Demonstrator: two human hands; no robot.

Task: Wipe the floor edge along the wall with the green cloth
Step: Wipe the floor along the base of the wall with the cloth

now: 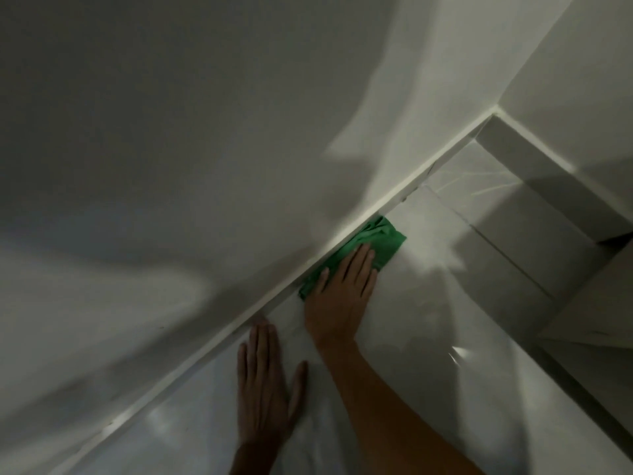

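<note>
Beyond both hands, the pale wall (205, 132) fills most of the view, and its white baseboard (359, 222) runs diagonally just past the fingertips, marking the line the wiping has to follow. Beneath the hands lies the glossy tiled floor (428, 320), which meets the baseboard in a narrow seam; to the right of the right hand a low tiled step (534, 241) closes off the corner, probably where this stretch of edge ends. Under the right hand sits the green cloth (375, 241), bunched flat and pushed hard up against the baseboard so that its far side reaches into the seam, where dirt would likely gather. Most of the cloth shows ahead of the fingers, with a smaller corner poking out beside the thumb. The right hand (339, 296) lies palm down on the cloth with fingers straight and close together, pressing rather than gripping it, which suits sliding it along the edge. The left hand (265, 382) holds nothing: it rests flat on the bare floor nearer the body, fingers loosely spread and pointing toward the baseboard, seemingly as a brace.
</note>
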